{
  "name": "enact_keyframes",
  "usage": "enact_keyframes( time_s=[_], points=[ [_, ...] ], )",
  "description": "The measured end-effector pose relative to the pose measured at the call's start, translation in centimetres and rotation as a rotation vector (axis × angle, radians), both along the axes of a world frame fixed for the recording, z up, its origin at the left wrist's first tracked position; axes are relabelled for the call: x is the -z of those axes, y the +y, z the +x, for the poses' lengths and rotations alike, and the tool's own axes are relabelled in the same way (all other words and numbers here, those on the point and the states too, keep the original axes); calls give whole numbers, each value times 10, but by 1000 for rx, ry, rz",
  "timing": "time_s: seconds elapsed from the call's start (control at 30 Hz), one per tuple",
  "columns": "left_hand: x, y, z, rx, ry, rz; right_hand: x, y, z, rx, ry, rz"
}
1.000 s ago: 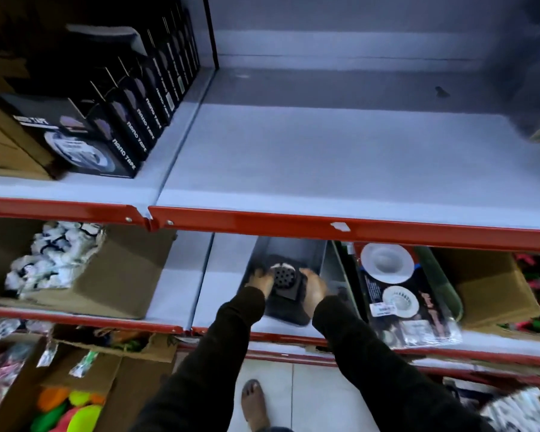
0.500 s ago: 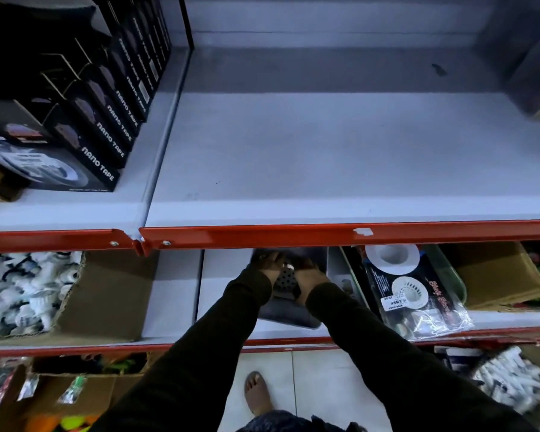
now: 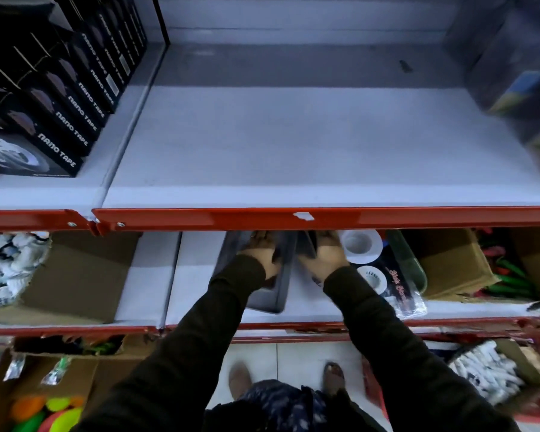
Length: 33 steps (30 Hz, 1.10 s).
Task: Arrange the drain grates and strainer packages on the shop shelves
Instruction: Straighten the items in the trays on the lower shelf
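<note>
Both hands were deep in the lower shelf when I looked down: the left hand (image 3: 258, 255) lay on the dark grey tray (image 3: 264, 299), its fingers (image 3: 256, 236) curled over something near the tray's far end, and the right hand (image 3: 323, 255) closed around a dark, flat-sided piece (image 3: 307, 247) just right of the tray. I could not tell whether that piece was a drain grate, since the red shelf edge (image 3: 325, 218) hid its top. The upper shelf (image 3: 293, 145) stood bare across its middle, with black nano tape boxes (image 3: 60, 98) ranked at its left. Below, the tray sat slightly skewed on the lower shelf (image 3: 197, 275); just beside the right hand leaned the clear strainer package (image 3: 384, 275), two white strainers showing through the film. I judged the tray rigid and fairly light, best taken by its long rims. The package looked light, slick and floppy, better pinched at its stiff backing card than on the film. Grates, if metal, would be dense and hard, best gripped at the edges.
</note>
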<state>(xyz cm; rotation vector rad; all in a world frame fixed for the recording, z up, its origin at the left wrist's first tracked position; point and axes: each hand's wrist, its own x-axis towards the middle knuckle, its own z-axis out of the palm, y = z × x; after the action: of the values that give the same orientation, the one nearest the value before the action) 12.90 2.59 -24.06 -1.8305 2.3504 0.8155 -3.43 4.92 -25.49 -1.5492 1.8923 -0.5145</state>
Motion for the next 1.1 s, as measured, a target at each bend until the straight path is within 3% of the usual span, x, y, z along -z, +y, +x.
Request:
enact_keyframes(
  time_s=[0.07, 0.2, 0.3, 0.4, 0.53, 0.63, 0.8, 0.87, 0.97, 1.1],
  points=[
    [-7, 7, -38, -127, 154, 109, -11, 5, -38, 114, 7, -2],
    [3, 31, -113, -328, 358, 344, -13, 15, -115, 169, 303, 145],
    [7, 45, -158, -453, 377, 469, -4, 26, -158, 163, 226, 393],
    [12, 47, -173, -532, 282, 507, 11, 31, -168, 137, -28, 509],
    [24, 34, -189, -703, 316, 434, 12, 15, -175, 138, -164, 349],
    [27, 27, -191, -697, 267, 308, 12, -4, -173, 68, -146, 329],
    [27, 32, -201, -744, 261, 314, 25, -5, -177, -10, -65, 362],
    [36, 26, -201, -824, 418, 349, 26, -6, -180, 46, -150, 336],
    [42, 9, -199, -1049, 820, 302, 28, -23, -176, 154, -338, 234],
    [60, -26, -201, -1093, 994, 399, 22, -45, -171, 164, -508, 158]
  ],
)
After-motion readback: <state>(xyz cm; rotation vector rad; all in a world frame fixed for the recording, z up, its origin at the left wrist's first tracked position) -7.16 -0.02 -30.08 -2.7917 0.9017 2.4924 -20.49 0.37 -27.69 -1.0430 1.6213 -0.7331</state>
